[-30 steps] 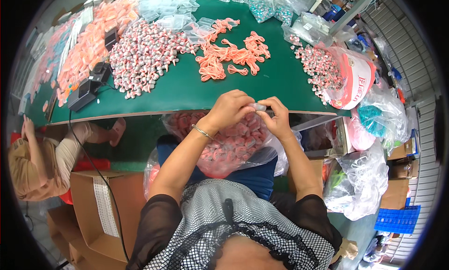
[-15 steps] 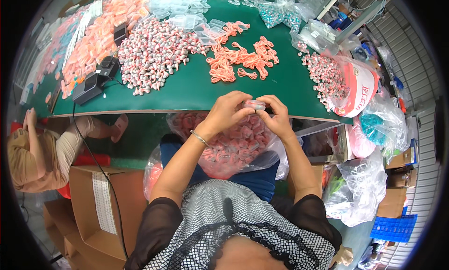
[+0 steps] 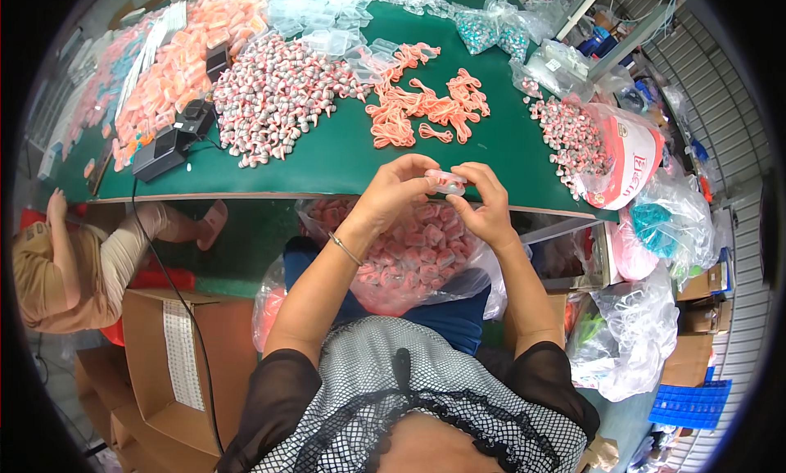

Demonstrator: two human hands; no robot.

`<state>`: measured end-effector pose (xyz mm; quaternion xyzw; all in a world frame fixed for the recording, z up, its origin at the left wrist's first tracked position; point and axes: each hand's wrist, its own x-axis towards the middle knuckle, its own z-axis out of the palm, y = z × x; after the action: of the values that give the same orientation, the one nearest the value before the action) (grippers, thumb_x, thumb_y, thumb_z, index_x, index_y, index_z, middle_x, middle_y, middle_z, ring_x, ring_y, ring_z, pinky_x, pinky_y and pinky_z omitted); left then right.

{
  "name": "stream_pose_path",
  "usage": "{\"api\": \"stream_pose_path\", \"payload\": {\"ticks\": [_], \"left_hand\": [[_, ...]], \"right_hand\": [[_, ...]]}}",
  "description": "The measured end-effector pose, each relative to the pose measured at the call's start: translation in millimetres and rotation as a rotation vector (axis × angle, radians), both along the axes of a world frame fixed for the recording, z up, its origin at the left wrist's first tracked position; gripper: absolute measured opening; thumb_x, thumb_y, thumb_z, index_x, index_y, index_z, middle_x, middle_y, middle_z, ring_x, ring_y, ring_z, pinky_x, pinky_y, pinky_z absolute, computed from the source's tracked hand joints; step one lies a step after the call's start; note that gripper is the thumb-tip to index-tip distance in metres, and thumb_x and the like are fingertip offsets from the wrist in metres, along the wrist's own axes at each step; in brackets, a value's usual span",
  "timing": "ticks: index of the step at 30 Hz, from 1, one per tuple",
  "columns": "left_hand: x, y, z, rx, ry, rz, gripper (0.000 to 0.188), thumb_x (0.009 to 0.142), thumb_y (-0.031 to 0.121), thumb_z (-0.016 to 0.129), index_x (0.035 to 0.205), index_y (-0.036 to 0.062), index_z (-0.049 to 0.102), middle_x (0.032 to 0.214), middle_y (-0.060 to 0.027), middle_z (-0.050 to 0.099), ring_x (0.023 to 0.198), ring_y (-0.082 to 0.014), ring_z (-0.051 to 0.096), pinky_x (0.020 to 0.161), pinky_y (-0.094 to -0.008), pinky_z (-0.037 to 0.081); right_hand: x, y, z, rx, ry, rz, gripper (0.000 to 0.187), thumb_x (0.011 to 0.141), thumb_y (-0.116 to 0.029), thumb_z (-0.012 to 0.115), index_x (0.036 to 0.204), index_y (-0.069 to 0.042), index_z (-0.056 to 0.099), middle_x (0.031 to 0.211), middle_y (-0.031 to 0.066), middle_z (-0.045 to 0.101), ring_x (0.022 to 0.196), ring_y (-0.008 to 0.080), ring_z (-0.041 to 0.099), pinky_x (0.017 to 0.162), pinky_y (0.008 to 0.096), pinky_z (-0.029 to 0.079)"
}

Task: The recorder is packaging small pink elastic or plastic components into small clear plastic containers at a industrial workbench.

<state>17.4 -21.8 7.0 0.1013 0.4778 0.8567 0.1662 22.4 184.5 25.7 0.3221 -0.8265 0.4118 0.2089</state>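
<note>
Green worktable (image 3: 327, 172), parts spread over it: lg pile of grey-&-pink knobby pcs (image 3: 274, 96) ctr-left, coral cord bundles (image 3: 393, 125) at ctr, clear plastic boxes (image 3: 323, 16) toward the back. More grey-&-pink pcs lie far R beside a red-&-white sack (image 3: 634, 166). L hand (image 3: 396, 192) & R hand (image 3: 488, 207) are both clamped on a sm. clear case (image 3: 447, 181) w/ reddish contents, one at each end, fingers & thumbs pinching; it's seen over the table's near edge. Below, btwn forearms: clear bag of pink-filled pcs (image 3: 422, 256). Co-worker (image 3: 65, 276) sits far L.
</note>
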Motion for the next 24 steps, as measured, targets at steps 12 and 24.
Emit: {"api": "stream_pose_path", "payload": {"ticks": [12,24], "left_hand": [[20.0,20.9,2.5,-0.058,0.008,0.178,0.022,0.088,0.006,0.063,0.109,0.0038,0.061,0.104,-0.0032,0.066,0.084,-0.0069,0.059,0.063,-0.0202,0.045],[39.1,12.8,-6.4,0.664,-0.262,-0.098,0.056,0.092,0.011,0.055,0.145,0.0014,0.040,0.130,-0.0097,0.052,0.111,-0.0199,0.053,0.086,-0.0329,0.045]], "right_hand": [[7.1,-5.9,5.9,0.078,0.089,0.035,0.041,0.072,-0.004,0.076,0.111,-0.003,0.064,0.108,0.0150,0.064,0.098,0.0326,0.064,0.083,0.0389,0.053],[12.7,-7.5,19.5,0.073,0.063,0.147,0.039,0.074,-0.004,0.077,0.111,-0.003,0.067,0.109,0.0155,0.066,0.096,0.0304,0.067,0.080,0.0367,0.055]]}}
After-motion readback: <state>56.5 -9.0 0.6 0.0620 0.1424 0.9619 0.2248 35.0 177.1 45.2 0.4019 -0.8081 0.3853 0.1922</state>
